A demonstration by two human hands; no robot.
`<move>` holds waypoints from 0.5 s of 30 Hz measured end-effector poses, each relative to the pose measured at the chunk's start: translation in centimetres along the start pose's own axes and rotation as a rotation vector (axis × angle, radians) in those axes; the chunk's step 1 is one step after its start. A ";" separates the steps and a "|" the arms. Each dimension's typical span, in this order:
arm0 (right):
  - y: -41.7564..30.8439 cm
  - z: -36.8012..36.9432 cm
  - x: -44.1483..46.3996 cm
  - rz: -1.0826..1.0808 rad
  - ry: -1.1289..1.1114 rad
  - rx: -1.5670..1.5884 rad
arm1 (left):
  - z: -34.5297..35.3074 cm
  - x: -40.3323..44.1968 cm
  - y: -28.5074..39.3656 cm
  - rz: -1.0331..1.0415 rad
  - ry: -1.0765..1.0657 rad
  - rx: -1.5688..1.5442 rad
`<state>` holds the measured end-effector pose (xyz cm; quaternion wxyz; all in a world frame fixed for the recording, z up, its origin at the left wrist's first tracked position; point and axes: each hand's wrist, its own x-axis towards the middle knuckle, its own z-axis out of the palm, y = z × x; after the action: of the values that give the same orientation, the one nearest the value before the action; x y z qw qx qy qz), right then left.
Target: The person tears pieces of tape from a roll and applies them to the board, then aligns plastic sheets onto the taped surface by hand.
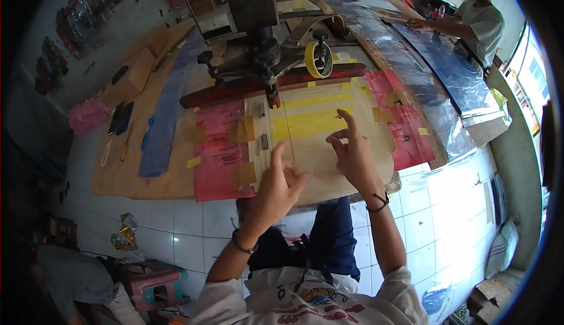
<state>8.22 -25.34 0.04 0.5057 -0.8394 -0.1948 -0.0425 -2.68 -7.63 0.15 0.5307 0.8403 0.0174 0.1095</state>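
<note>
Left fingers [277, 156] and right fingers [351, 123] parted over pale board [320, 176]; black machine [262, 54] overhangs its far side; red sheets [214, 185] alongside.

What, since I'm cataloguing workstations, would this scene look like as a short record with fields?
Left: bare left hand, fingers apart, nothing seen held
Right: bare right hand, fingers apart, nothing seen held
Under hands: pale flat rectangular board with translucent yellow strips across its far part
Flanking: red flat panel at left, second red flat panel at right
Beyond: black metal fixture with a yellow ring-shaped tape roll on its right arm
Nearby: co-worker in a pale shirt, upper right
Unclear: whether either hand touches the board
</note>
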 end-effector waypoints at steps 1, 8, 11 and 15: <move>0.7 0.2 0.7 -0.059 -0.027 -0.078 | -0.4 0.8 0.0 0.151 0.043 0.182; 2.0 2.5 5.5 -0.393 -0.129 -0.651 | -2.7 6.1 -3.1 0.487 -0.364 0.830; 2.6 2.6 7.4 -0.642 -0.187 -0.742 | -3.6 8.1 -3.8 0.586 -0.350 0.909; 2.3 2.5 9.1 -0.679 -0.441 -0.571 | -3.7 9.6 -5.0 0.631 -0.297 0.910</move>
<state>17.17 -21.59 -0.64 0.1598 -0.8225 -0.5402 -0.0780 6.40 -0.78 -1.17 0.0540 0.9550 -0.2636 0.1247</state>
